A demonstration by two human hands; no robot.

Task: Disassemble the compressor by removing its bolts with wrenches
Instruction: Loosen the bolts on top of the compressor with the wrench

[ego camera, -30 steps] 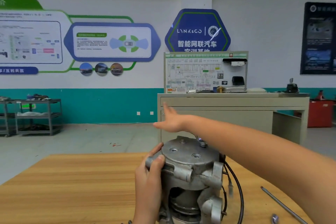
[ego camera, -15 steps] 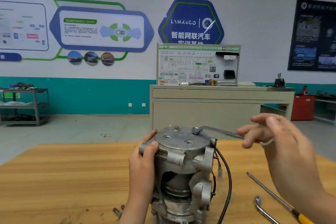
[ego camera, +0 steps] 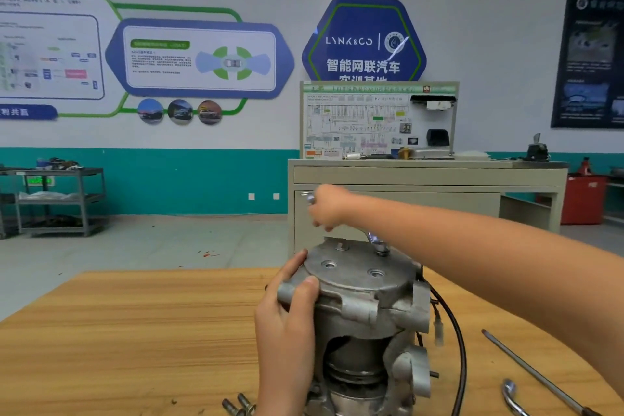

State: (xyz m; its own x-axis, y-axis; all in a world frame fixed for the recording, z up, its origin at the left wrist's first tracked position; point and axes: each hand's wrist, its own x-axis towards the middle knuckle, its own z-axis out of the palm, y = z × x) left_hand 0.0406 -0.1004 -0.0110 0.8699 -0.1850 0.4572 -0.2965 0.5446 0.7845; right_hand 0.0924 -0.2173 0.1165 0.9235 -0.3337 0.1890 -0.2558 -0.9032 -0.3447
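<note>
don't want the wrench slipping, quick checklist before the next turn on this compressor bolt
Head of the wrench down on the compressor lid: ok
Seated fully on a bolt: cannot tell, hidden
Grip of the right hand on the wrench handle: ok
Hold of the left hand on the compressor rim: ok
Removal of the rear-left bolt: not ok, in place
Both front holes empty: ok

The left hand [ego camera: 287, 324], at the left of the compressor [ego camera: 364, 284], is bare, its wrist also. The right hand [ego camera: 329, 209], behind the compressor, is bare, with a long bare forearm.
</note>
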